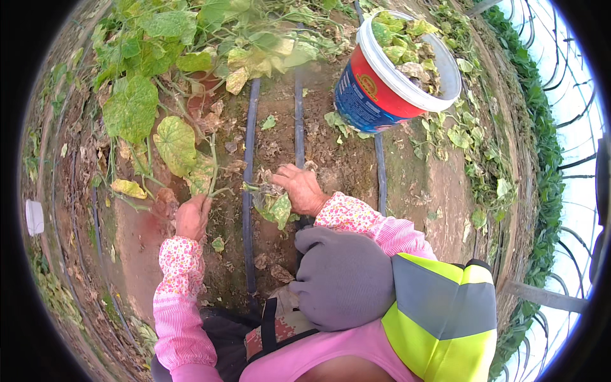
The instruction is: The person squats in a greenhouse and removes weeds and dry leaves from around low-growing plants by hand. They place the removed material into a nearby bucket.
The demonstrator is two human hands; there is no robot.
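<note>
My left hand (192, 217) is pinched around the lower end of a green vine stem (213, 164), just beside a yellowing leaf (200, 173). Dry brown leaves lie against the outer side of that hand. Between the fingers of my right hand (302, 189) is a bunch of withered leaves (276, 204), partly green and partly grey-brown. That hand is low over the soil, between two dark drip hoses; its fingertips are partly hidden by the leaves. Ahead and to the right stands a red and blue plastic bucket (370, 90) with a white rim, holding yellow-green and dried leaves.
Leafy vines (143, 52) spread over the ground ahead and left. Dark drip hoses (251, 129) run lengthwise along the soil. Plucked leaves (460, 136) lie right of the bucket. Farther right are a green plant row (537, 95) and greenhouse sheeting. A white object (34, 217) sits far left.
</note>
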